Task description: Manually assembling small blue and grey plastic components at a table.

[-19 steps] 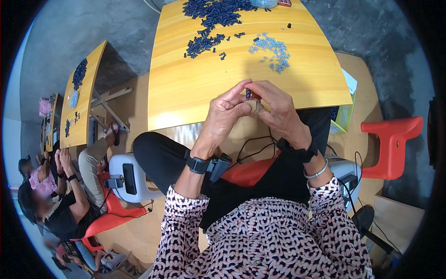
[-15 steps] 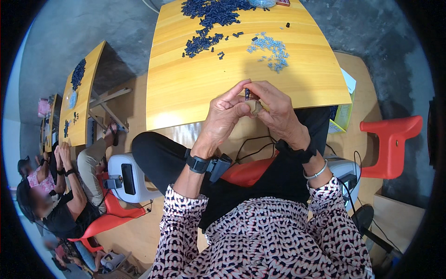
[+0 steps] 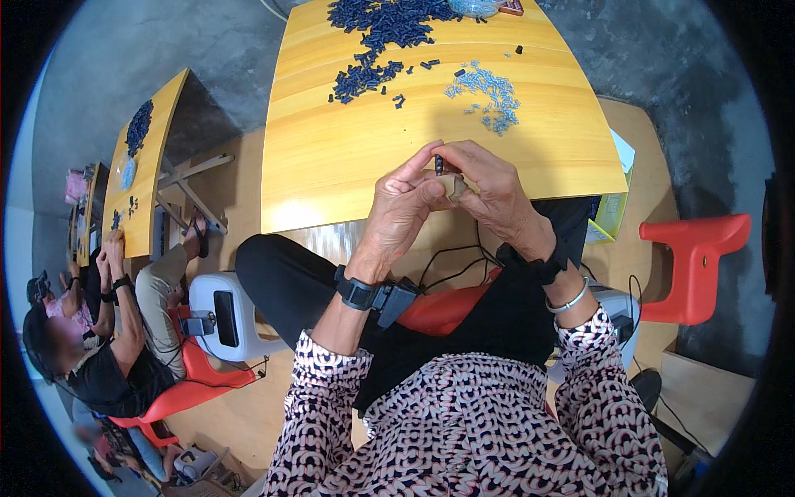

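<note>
My left hand [image 3: 399, 203] and my right hand [image 3: 495, 192] meet just above the table's near edge. Between their fingertips stands a small dark ribbed piece [image 3: 439, 164], pinched from both sides, its lower end hidden by the fingers. A beige, crumpled-looking covering [image 3: 452, 187] sits at the thumbs just below it; whether it is a finger wrap or a loose scrap I cannot tell. Beyond my hands lies a scatter of small pale, see-through pieces [image 3: 498, 101]. Farther left is a small heap of dark ribbed pieces [image 3: 362, 80], joined to a larger dark heap [image 3: 397, 23].
The yellow wooden table [image 3: 331, 178] ends close to my lap. At its far edge are a clear container [image 3: 474, 7] and a red tray [image 3: 511, 7]. A red stool [image 3: 691, 269] and a yellow-green box [image 3: 614, 207] stand right. Another person [image 3: 116, 364] works at a left table [image 3: 157, 141].
The view has shifted slightly. Both my hands keep the same pinch on the dark ribbed piece. The person at the left has brought their hands lower and closer together.
</note>
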The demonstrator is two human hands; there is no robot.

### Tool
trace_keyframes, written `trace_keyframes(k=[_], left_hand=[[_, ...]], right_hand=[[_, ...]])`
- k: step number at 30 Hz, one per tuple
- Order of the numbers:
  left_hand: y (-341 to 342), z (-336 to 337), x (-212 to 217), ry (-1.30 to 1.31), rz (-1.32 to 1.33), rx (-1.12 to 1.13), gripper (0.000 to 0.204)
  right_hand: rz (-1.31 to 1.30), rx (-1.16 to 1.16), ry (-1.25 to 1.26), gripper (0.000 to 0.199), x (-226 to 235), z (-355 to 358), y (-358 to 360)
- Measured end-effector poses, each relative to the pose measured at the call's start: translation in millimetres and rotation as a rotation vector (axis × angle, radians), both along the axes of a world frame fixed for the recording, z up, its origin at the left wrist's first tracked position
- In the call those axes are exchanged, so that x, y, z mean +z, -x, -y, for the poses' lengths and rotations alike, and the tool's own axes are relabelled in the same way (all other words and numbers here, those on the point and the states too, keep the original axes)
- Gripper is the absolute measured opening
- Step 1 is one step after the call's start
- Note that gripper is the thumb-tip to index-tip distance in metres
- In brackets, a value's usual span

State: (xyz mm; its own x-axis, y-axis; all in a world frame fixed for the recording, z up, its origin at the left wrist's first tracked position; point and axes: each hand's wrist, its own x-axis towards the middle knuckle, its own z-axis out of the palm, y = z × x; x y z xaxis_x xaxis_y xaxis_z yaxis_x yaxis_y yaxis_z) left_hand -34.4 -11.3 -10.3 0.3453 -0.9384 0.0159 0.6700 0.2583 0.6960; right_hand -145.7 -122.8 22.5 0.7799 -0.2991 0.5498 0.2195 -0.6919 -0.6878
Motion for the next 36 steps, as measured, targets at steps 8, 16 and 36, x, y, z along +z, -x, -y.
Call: trace_keyframes(k=[8,16,36], left_hand=[[-5.1,-4.0,5.6,-0.06,0.042,0.035,0.057],[-8.9,-5.2,10.0,-0.159,0.199,0.045,0.053],[-1.9,2.2,5.0,-0.136,0.145,0.091,0.047]], right_hand=[[0.033,0.014,0.073,0.049,-0.9,-0.7,-7.2],[-0.044,0.037,0.049,0.051,1.4,0.1,-1.9],[-0.021,0.023,-0.014,0.048,-0.8,3.5,-0.4]])
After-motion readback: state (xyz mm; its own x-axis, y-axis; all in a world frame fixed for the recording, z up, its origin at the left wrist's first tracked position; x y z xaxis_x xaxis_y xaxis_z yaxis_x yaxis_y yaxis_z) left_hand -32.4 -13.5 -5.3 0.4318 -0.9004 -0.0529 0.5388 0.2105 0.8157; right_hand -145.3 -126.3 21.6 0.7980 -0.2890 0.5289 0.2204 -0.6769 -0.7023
